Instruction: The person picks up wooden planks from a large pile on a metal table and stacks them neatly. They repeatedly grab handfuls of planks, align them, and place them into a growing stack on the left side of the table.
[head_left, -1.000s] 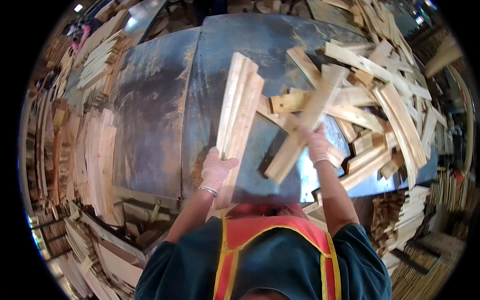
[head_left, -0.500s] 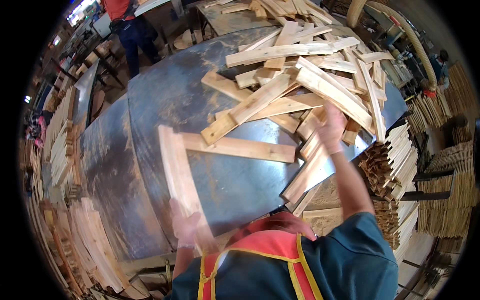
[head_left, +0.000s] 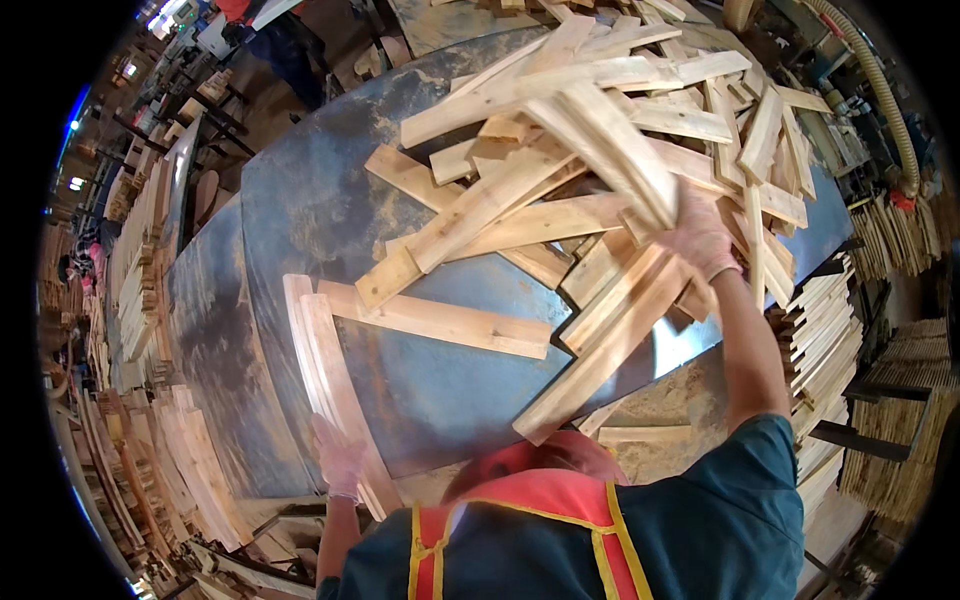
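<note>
My left hand point(head_left: 338, 455) is closed at the near end of two pale wooden boards point(head_left: 335, 390), which lie side by side along the left part of the metal table point(head_left: 420, 400). My right hand point(head_left: 698, 238) reaches into the heap and grips the near end of a wooden board point(head_left: 630, 150), blurred by motion; its fingers are partly hidden. Just below that hand, more boards point(head_left: 610, 350) slant down to the table's near edge. Between my hands another board point(head_left: 440, 320) lies crosswise, its left end against the pair.
A loose heap of boards point(head_left: 520, 90) covers the table's far right. Stacked boards stand at the right point(head_left: 825, 340) and left point(head_left: 195, 460). A ribbed hose point(head_left: 870, 80) hangs at the far right. Another person point(head_left: 285, 55) stands beyond the table.
My right hand has moved onto a board in the heap and grips it; that board has shifted. The two boards by my left hand now show more apart. The whole view has shifted.
</note>
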